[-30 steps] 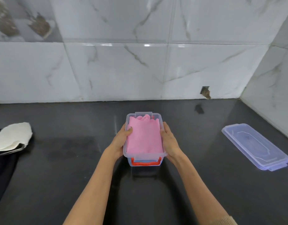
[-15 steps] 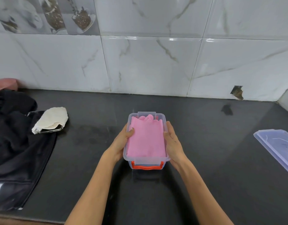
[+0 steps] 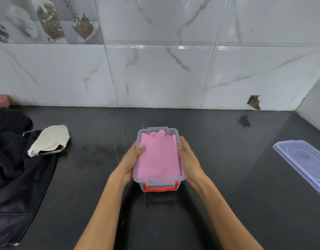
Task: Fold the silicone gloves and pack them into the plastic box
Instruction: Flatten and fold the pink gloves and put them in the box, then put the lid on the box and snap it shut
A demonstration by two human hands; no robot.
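I'm bracing the plastic box point(image 3: 159, 179) on the counter point(image 3: 218, 195), left hand point(image 3: 131, 159) and right hand point(image 3: 189, 159) clasping its long sides, left thumb pinning the folded pink gloves point(image 3: 158, 157) inside, probably seating them flat for the lid point(image 3: 303, 164) lying well apart.

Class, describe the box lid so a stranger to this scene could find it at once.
Start from the dark countertop below the marble-tiled wall. Look to its far right edge, well apart from the plastic box of pink gloves. The lid lies there: flat, translucent bluish, alone.
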